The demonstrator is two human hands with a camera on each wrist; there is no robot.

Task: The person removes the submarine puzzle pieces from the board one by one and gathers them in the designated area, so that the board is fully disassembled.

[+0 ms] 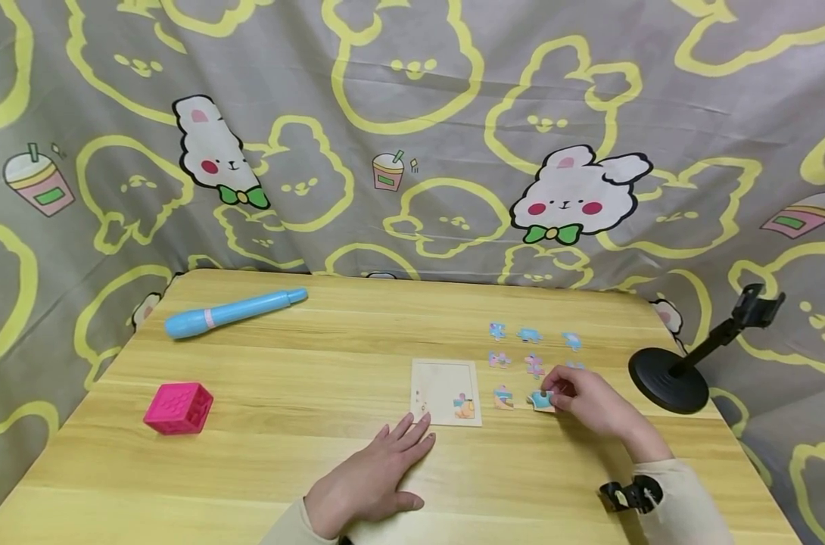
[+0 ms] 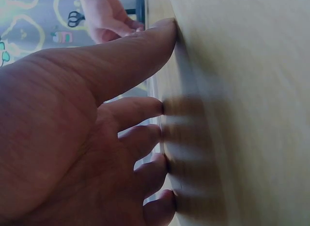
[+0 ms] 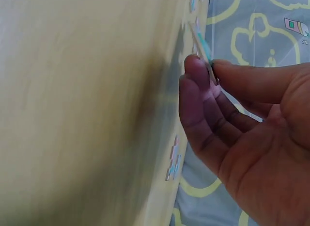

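Note:
My right hand pinches a blue jigsaw piece between thumb and fingertips. In the right wrist view that piece is seen nearly edge-on, tilted and lifted off the table. My left hand lies flat with fingers spread, its fingertips at the lower edge of a pale puzzle board. One orange-and-pink jigsaw piece sits in the board's lower right corner. Right of the board, several loose pieces lie in rows, including an orange-and-blue piece beside the held one and a pink piece above it.
A black stand with a round base is at the table's right side. At the back left lies a blue pen-shaped stick, and a pink cube sits at the left. A patterned curtain hangs behind the wooden table.

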